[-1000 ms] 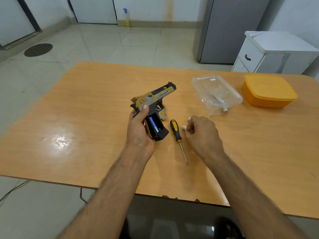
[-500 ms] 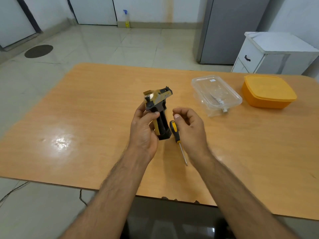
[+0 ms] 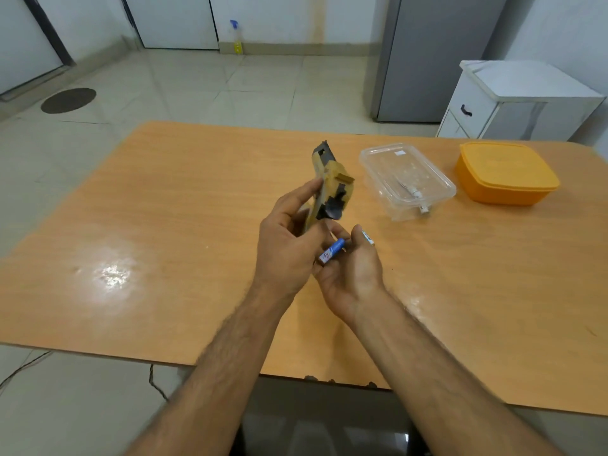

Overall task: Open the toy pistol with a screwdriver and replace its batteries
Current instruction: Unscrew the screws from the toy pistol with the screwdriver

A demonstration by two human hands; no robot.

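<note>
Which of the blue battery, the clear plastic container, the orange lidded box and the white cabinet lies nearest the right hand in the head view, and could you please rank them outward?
From the right hand:
1. Blue battery, lying on its palm.
2. Clear plastic container, on the table, ahead and right.
3. Orange lidded box, further right on the table.
4. White cabinet, on the floor beyond the table.

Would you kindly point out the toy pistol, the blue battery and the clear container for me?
toy pistol (image 3: 332, 182), head view, on its yellow body above the left hand.
blue battery (image 3: 332, 251), head view, mid-length on its blue wrapper.
clear container (image 3: 388, 161), head view, on its near-left rim.
</note>
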